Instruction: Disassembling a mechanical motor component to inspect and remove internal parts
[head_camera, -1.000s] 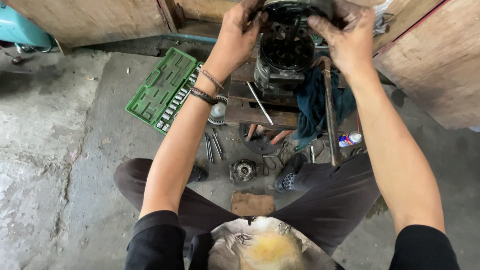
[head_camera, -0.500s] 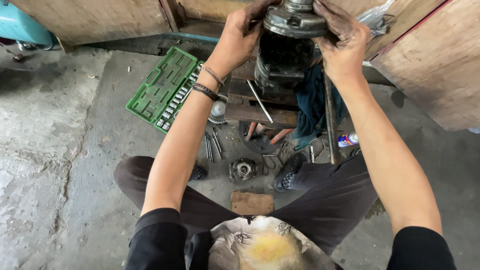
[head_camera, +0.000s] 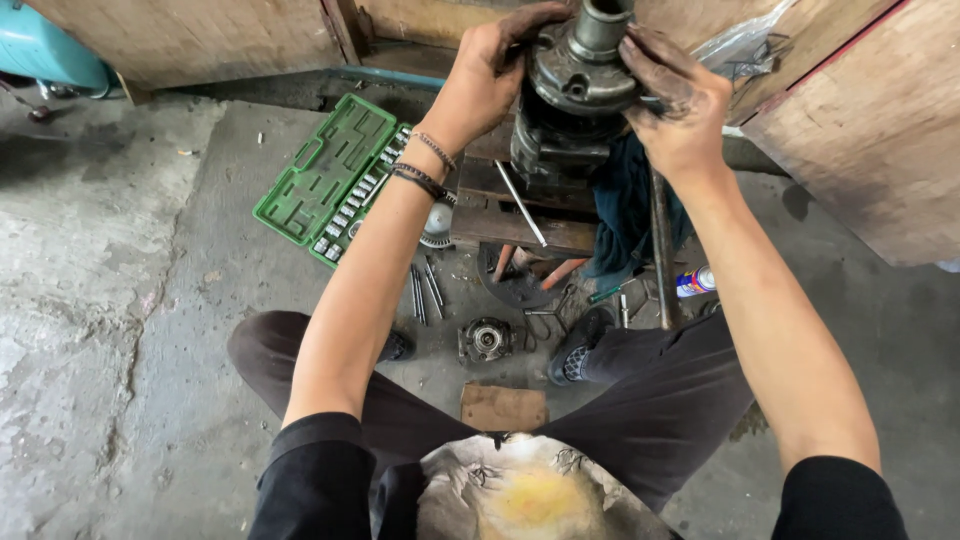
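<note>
While I lift, both hands clamp the greasy engine part.
Left hand, right hand; next, I judge, a steady two-sided hold above the engine block.

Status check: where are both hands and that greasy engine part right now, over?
Left hand and right hand both grip the round grey greasy metal engine part, raised above the dark engine block. Open green socket case lies left, clear.

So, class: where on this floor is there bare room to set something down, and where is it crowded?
Bare concrete lies left of the green socket case and the person's left knee. More shows at the far right, beyond the spray can. It is crowded between the legs, around the small round part and loose tools.
</note>
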